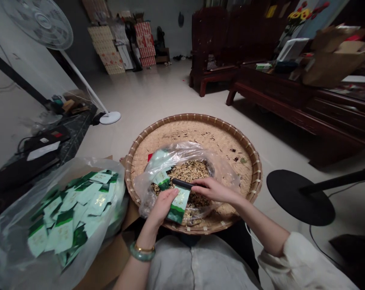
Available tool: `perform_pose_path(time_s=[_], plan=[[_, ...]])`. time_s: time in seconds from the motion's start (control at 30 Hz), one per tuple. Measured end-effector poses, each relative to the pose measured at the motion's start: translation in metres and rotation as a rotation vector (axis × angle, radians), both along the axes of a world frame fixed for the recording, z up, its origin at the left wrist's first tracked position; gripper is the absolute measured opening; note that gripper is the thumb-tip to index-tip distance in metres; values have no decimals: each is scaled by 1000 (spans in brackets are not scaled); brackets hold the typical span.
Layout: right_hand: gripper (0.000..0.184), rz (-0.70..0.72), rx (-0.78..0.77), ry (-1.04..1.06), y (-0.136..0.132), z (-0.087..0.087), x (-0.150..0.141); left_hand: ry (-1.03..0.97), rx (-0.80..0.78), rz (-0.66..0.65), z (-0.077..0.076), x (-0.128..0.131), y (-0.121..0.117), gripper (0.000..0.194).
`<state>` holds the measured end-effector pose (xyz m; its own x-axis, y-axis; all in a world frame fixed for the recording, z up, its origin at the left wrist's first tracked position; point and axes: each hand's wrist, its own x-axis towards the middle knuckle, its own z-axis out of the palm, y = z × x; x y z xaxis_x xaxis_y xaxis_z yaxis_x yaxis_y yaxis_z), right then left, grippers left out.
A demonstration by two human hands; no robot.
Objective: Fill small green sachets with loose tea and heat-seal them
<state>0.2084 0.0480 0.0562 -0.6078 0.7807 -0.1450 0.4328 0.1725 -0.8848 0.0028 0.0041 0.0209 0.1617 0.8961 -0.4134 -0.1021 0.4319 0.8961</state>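
My left hand (163, 206) pinches a pale and dark green packet (180, 204), tilted over the near side of a round woven bamboo tray (245, 161). In my right hand (211, 189) is a slim black tool (181, 184), lying across the packet's upper end; its exact kind cannot be made out. Beneath both hands, an opened clear plastic bag (185, 148) on the tray holds loose brown and yellowish dried bits (191, 171). Another green packet (161, 179) rests on these bits, left of the tool.
Left of the tray, a large plastic bag (7, 241) holds many green packets (70, 201). A white fan (110, 117) stands beyond it. A black round base (300, 197) is on the floor at right, near a dark wooden table (297, 108). Dark scraps (234, 151) dot the tray.
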Motion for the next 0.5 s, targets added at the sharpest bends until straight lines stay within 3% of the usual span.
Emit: perform_pose_path(time_s=[0.07,0.2,0.27,0.37,0.5], plan=[[34,-9,-37,18,0,-3,-1,-2,2,-3,-1,-1,0,44],[40,-34,-320,111,3,-11,8,-26,-18,8,-1,-5,0,43],[43,-62,-385,147,4,-13,14,-45,-32,32,-1,-6,-1,42],[42,-55,-362,123,4,-13,17,-38,-29,50,0,-7,-1,41],[36,-6,-140,45,0,-9,6,14,3,19,0,-4,-1,43]])
